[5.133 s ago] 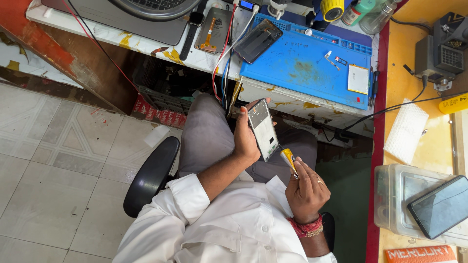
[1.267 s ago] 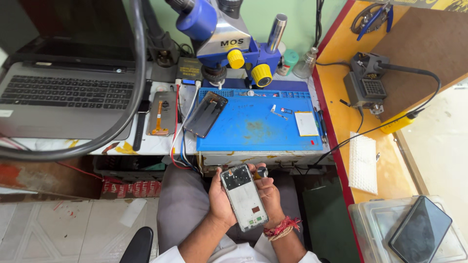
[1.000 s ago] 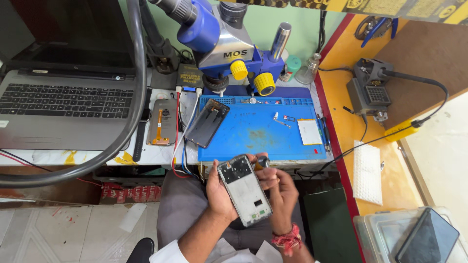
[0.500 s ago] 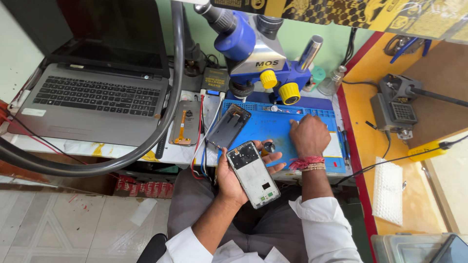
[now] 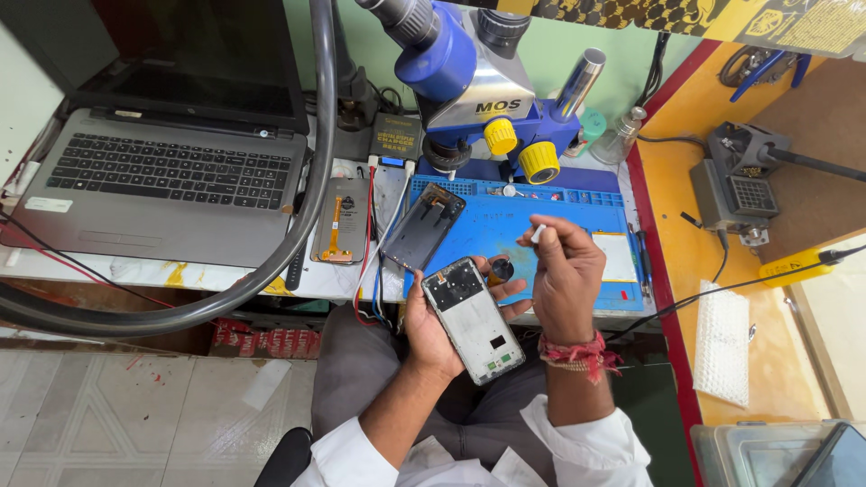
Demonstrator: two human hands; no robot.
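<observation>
My left hand [image 5: 433,329] holds a phone frame [image 5: 472,318] with its back open, tilted over my lap in front of the bench. My right hand [image 5: 565,275] is raised just right of the frame, over the blue work mat [image 5: 505,230], its fingers pinching a small white piece [image 5: 538,233]. A red thread band sits on that wrist. A small dark round part [image 5: 501,269] shows between the two hands.
A dark phone screen [image 5: 424,227] lies on the mat's left edge, another display panel with an orange flex [image 5: 340,219] beside it. A blue microscope [image 5: 469,81] stands behind, a laptop [image 5: 171,171] at left, a soldering station [image 5: 735,185] on the yellow shelf at right.
My right hand has lifted off the blue mat and come back toward the phone frame with a small white piece pinched in its fingers. The view has shifted slightly.
</observation>
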